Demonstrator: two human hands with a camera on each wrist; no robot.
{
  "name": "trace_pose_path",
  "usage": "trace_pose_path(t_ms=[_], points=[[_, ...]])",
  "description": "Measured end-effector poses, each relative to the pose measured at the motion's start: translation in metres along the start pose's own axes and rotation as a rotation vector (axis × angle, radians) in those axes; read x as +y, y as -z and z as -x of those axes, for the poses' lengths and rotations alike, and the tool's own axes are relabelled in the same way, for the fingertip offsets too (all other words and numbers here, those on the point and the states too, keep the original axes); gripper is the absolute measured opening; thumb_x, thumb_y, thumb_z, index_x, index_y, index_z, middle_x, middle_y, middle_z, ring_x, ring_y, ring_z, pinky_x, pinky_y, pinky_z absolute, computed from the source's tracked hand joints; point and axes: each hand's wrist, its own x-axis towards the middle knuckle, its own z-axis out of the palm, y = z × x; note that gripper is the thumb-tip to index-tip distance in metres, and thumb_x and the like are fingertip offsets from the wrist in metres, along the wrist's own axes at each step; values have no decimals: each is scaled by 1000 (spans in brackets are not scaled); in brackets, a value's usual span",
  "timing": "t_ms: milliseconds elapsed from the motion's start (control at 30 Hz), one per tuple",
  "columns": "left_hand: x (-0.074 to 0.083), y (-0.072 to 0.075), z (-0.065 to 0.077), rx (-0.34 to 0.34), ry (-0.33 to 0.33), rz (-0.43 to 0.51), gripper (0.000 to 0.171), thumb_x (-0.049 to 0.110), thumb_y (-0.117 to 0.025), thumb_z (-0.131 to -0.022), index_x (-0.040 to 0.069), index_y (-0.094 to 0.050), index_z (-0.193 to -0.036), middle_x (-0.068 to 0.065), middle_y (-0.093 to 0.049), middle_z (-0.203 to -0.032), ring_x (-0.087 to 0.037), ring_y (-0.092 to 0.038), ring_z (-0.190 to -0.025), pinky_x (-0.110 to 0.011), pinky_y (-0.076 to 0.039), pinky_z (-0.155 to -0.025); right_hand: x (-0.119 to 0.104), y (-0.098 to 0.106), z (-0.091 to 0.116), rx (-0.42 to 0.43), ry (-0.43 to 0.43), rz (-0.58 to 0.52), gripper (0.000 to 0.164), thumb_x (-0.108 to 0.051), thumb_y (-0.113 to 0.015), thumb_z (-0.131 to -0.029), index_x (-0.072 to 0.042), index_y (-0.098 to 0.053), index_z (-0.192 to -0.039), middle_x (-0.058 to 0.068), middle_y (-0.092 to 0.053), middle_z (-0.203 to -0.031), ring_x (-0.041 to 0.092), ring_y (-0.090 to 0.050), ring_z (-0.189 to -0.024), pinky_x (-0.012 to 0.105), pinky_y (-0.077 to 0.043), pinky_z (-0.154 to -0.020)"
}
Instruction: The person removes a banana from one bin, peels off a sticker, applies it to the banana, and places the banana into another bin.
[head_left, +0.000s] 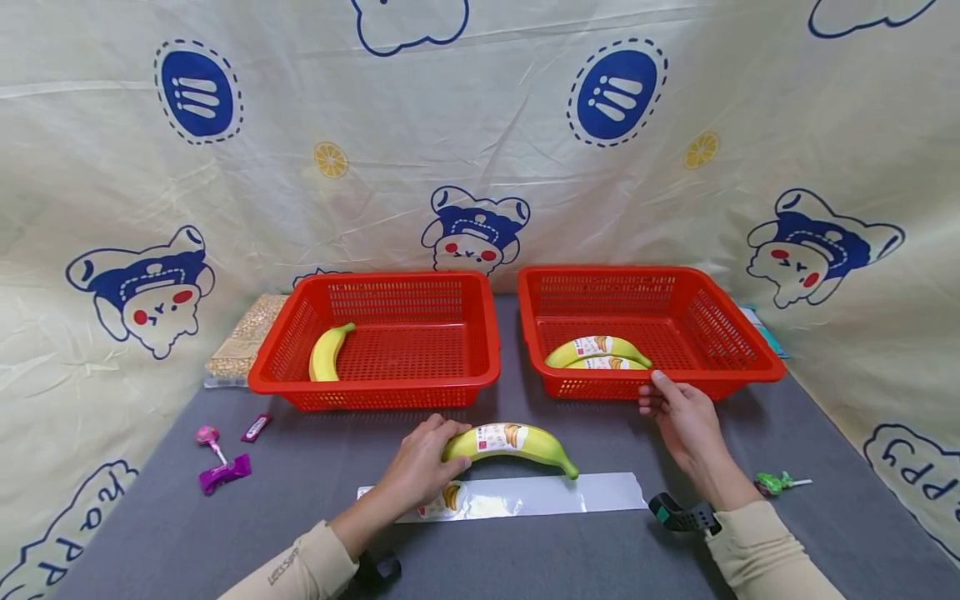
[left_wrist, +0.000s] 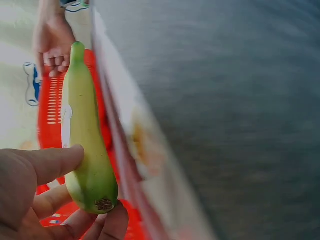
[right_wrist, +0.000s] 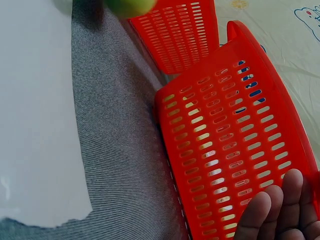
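Note:
My left hand [head_left: 423, 462] grips the stem-opposite end of a yellow-green banana [head_left: 517, 442] that bears a white printed label. In the left wrist view, the thumb presses one side of the banana [left_wrist: 84, 120] and the fingers curl under its blunt end. Below it lies a glossy white label strip [head_left: 540, 495] with a printed banana label at its left part. My right hand [head_left: 686, 421] is at the front rim of the right red basket [head_left: 592, 385], fingers loosely bent and holding nothing. Two labelled bananas [head_left: 592, 347] lie inside that basket.
The left red basket [head_left: 375, 398] holds one banana [head_left: 326, 354] without a visible label. Wrapped candies [head_left: 225, 473] and a pink lollipop [head_left: 207, 436] lie at left, a green lollipop [head_left: 772, 483] at right. A bag of grains [head_left: 247, 337] stands behind the left basket.

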Motion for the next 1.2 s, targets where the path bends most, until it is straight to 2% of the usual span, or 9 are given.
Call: trace_pose_path(t_ms=[133,267,400,600,833,1033,1200], points=[[14,9,-5,33,-28,33,40,24,-72,-80,16,-64,-119,1,-58,-96,-9,-46,-77,-22,-36,-64,0,1,-1,-4,-7,-15,26,-41,-66,-83,-15,-67,-88,-6,-70,-76,8,-61,-70,19,-52,-68],[34,21,-15,57,-80,68,40,24,-72,-81,17,-64,-120,1,-58,-98,-9,-48,-77,-21,-38,-63,0,1,-2,1,-9,-15,25,-40,-66,-83,-15,-67,-87,-6,-69,-75,8,-60,-70,19,-52,-68],[57,31,-32,61,-118,88,41,23,-71,-82,18,-62,-122,0,-58,-102,-10,-49,-80,-20,-41,-65,-1,1,-3,5,-17,-13,21,-38,-64,-86,-17,-69,-83,-7,-68,-74,8,-59,-70,19,-51,-68],[88,37,-64,31,-121,96,48,29,-70,-83,18,-57,-128,0,-57,-110,-11,-51,-89,-18,-45,-70,-1,1,-2,-10,-15,-24,21,-36,-64,-87,-16,-67,-84,-6,-67,-75,8,-59,-69,19,-52,-68],[111,25,-103,30,-85,62,53,31,-69,-84,19,-53,-133,0,-57,-115,-10,-51,-94,-19,-47,-76,1,1,-2,-10,-10,-7,25,-37,-65,-86,-13,-70,-86,-6,-69,-74,9,-59,-70,21,-50,-69],[128,10,-137,16,-49,-23,52,33,-68,-85,19,-54,-133,0,-58,-112,-9,-50,-93,-22,-46,-79,0,1,-2,3,-7,-6,28,-39,-66,-84,-12,-68,-89,-6,-68,-74,9,-59,-70,20,-51,-68],[136,-4,-159,2,-27,-116,47,31,-67,-86,19,-56,-130,1,-59,-111,-10,-50,-96,-23,-46,-82,0,1,-1,21,-10,5,31,-42,-68,-82,-12,-68,-88,-6,-68,-74,8,-59,-70,20,-51,-68]])
